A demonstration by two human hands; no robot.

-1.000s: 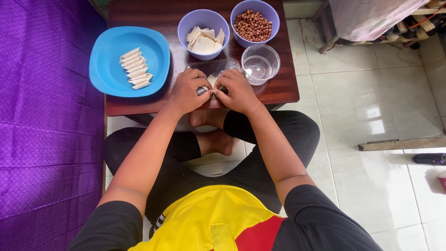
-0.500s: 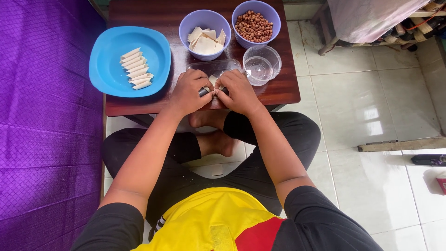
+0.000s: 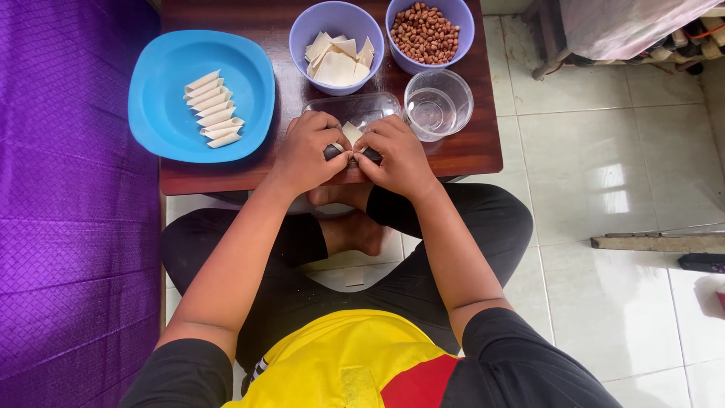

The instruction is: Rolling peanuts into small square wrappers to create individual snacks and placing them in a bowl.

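Two hands meet at the centre of the frame over the near edge of a dark wooden table [image 3: 468, 155], which fills the upper middle. At the upper left a purple cloth [image 3: 68, 189] runs down the side. On the table, the blue plate [image 3: 158, 128] at the upper left carries a row of finished pastry rolls [image 3: 214, 109]. To its right stand a lilac bowl of wrapper squares [image 3: 337, 59], a second lilac bowl of peanuts [image 3: 424, 32] and a clear plastic cup [image 3: 438, 102] (seemingly empty). A clear shallow tray [image 3: 355, 107] lies just above the knuckles.

The left hand [image 3: 308, 151] and right hand [image 3: 398, 155] are both closed, fingertips pinching one small wrapper piece [image 3: 352, 134] between them, its pale corner poking up. Judging by the finished rolls, rolling it well means keeping even pressure from both thumbs, so the sheet winds tight and straight without tearing.
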